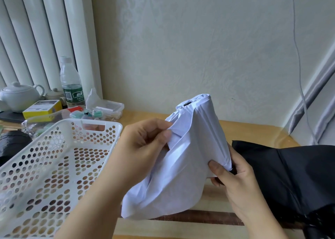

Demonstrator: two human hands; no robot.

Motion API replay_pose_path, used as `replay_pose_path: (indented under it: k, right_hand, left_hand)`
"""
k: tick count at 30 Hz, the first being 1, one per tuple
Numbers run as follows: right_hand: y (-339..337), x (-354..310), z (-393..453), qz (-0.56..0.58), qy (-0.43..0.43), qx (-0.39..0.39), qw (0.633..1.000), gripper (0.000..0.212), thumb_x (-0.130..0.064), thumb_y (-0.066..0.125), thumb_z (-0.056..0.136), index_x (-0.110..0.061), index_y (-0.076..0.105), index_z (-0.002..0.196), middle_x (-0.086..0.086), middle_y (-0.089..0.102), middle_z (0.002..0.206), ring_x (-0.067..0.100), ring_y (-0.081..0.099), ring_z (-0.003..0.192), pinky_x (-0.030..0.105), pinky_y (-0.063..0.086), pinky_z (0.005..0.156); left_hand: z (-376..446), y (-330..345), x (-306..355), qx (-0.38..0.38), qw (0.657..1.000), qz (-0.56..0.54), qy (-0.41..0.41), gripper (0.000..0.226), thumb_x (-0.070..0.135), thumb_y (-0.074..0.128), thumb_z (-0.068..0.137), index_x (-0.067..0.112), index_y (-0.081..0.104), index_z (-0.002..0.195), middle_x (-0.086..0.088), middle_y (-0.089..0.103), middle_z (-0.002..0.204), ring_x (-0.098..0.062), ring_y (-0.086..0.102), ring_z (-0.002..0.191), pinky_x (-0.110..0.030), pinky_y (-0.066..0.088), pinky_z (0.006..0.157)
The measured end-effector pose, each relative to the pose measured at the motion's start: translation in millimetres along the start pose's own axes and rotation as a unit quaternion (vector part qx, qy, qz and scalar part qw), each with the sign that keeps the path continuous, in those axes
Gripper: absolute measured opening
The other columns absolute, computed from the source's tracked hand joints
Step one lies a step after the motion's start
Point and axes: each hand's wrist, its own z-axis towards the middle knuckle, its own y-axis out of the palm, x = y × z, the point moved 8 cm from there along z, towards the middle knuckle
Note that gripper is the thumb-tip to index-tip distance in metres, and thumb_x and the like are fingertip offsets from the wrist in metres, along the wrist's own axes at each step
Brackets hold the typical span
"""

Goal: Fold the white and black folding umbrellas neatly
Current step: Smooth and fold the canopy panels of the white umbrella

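Note:
The white folding umbrella (190, 148) is held upright above the table, collapsed, its loose canopy hanging in folds with its tip pointing up. My left hand (143, 148) pinches a fold of the white fabric on its left side. My right hand (233, 180) grips the lower part of the umbrella from the right, thumb pressed on the fabric. The black umbrella (290, 175) lies loose and unfolded on the table at the right, just behind my right hand.
A white perforated plastic basket (54, 166) stands at the left. Behind it are a water bottle (70, 83), a white teapot (20, 95), a yellow box (41, 108) and small clutter. A wall runs along the back of the wooden table (244, 130).

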Motion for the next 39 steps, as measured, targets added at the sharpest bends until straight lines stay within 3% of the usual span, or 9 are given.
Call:
replay_pose_path:
  k: [4, 7, 11, 16, 20, 24, 28, 36, 39]
  right_hand:
    - [-6.3, 3.6, 0.6, -0.054, 0.003, 0.001, 0.999, 0.067, -0.035, 0.077, 0.060, -0.036, 0.060, 0.125, -0.012, 0.068, 0.104, 0.004, 0.057, 0.078, 0.019, 0.046, 0.062]
    - [-5.9, 3.9, -0.5, -0.063, 0.008, 0.000, 0.998, 0.072, -0.041, 0.077, 0.054, -0.037, 0.060, 0.124, -0.013, 0.068, 0.108, 0.002, 0.059, 0.082, 0.019, 0.047, 0.063]
    - [-1.5, 6.0, -0.5, -0.014, 0.020, -0.006, 1.000, 0.062, -0.030, 0.078, 0.056, -0.031, 0.066, 0.117, -0.005, 0.068, 0.090, 0.014, 0.055, 0.071, 0.022, 0.044, 0.053]
    - [0.6, 0.8, -0.8, 0.026, 0.023, -0.013, 0.999, 0.050, -0.035, 0.076, 0.051, -0.040, 0.071, 0.100, -0.003, 0.067, 0.085, 0.017, 0.055, 0.071, 0.025, 0.045, 0.053]
    - [-11.1, -0.5, 2.8, 0.018, 0.022, 0.014, 0.999, 0.055, -0.022, 0.083, 0.061, -0.029, 0.068, 0.113, 0.000, 0.067, 0.090, 0.015, 0.058, 0.069, 0.022, 0.044, 0.052]
    - [-32.7, -7.9, 5.6, 0.032, 0.006, 0.071, 0.997, 0.045, -0.020, 0.069, 0.066, -0.019, 0.067, 0.111, 0.002, 0.061, 0.080, 0.018, 0.047, 0.064, 0.026, 0.039, 0.049]
    - [-43.1, -14.3, 4.4, 0.043, 0.003, 0.076, 0.996, 0.029, -0.022, 0.070, 0.067, -0.033, 0.072, 0.094, 0.004, 0.061, 0.085, 0.024, 0.049, 0.071, 0.036, 0.039, 0.060]
    - [-54.5, -23.7, 2.6, 0.060, -0.005, 0.056, 0.997, 0.065, -0.055, 0.088, 0.037, -0.037, 0.070, 0.097, -0.009, 0.069, 0.092, 0.010, 0.065, 0.074, 0.035, 0.048, 0.070]
    - [-58.9, -25.1, 2.3, 0.085, -0.014, 0.067, 0.994, 0.071, -0.054, 0.088, 0.036, -0.038, 0.069, 0.102, -0.009, 0.070, 0.099, 0.007, 0.068, 0.080, 0.034, 0.051, 0.075]
  left_hand:
    - [0.3, 7.0, -1.7, -0.069, 0.986, 0.149, 0.006, 0.026, 0.042, 0.056, 0.074, 0.021, 0.067, 0.085, 0.000, 0.067, 0.070, -0.014, 0.058, 0.057, -0.027, 0.046, 0.060]
    - [1.1, -1.4, 3.7, 0.026, 0.982, 0.186, 0.015, 0.025, 0.038, 0.063, 0.068, 0.019, 0.053, 0.057, 0.004, 0.049, 0.047, -0.005, 0.036, 0.043, -0.015, 0.030, 0.046]
    - [-4.0, -2.5, 13.9, 0.084, 0.986, 0.138, 0.042, 0.038, 0.032, 0.077, 0.070, 0.013, 0.049, 0.052, -0.006, 0.051, 0.047, -0.005, 0.037, 0.043, -0.015, 0.030, 0.044]
    - [-0.2, 0.4, 7.3, 0.047, 0.998, -0.027, 0.017, 0.024, 0.009, 0.074, 0.077, 0.019, 0.054, 0.069, -0.012, 0.067, 0.061, -0.019, 0.053, 0.057, -0.026, 0.042, 0.057]
    - [1.0, 2.4, 3.7, 0.007, 0.998, -0.063, -0.008, 0.025, 0.011, 0.056, 0.090, 0.027, 0.054, 0.108, -0.005, 0.074, 0.078, -0.016, 0.070, 0.066, -0.022, 0.056, 0.066]
    - [0.9, 11.5, -11.0, -0.100, 0.994, 0.052, -0.011, 0.028, 0.048, 0.064, 0.078, 0.029, 0.060, 0.097, 0.006, 0.070, 0.095, -0.012, 0.067, 0.083, -0.021, 0.053, 0.069]
    - [-6.4, 33.1, -16.8, -0.168, 0.969, 0.182, 0.027, 0.021, 0.042, 0.052, 0.086, 0.025, 0.061, 0.093, 0.006, 0.060, 0.080, 0.003, 0.049, 0.060, -0.008, 0.036, 0.058]
    - [-13.8, 46.5, -7.1, -0.202, 0.907, 0.335, 0.154, 0.041, 0.061, 0.046, 0.080, 0.022, 0.040, 0.069, 0.009, 0.043, 0.072, -0.006, 0.042, 0.069, -0.019, 0.029, 0.065]
    - [-15.6, 46.5, 8.6, -0.167, 0.917, 0.315, 0.179, 0.037, 0.054, 0.054, 0.077, 0.020, 0.045, 0.066, 0.010, 0.043, 0.078, -0.008, 0.046, 0.071, -0.018, 0.032, 0.065]
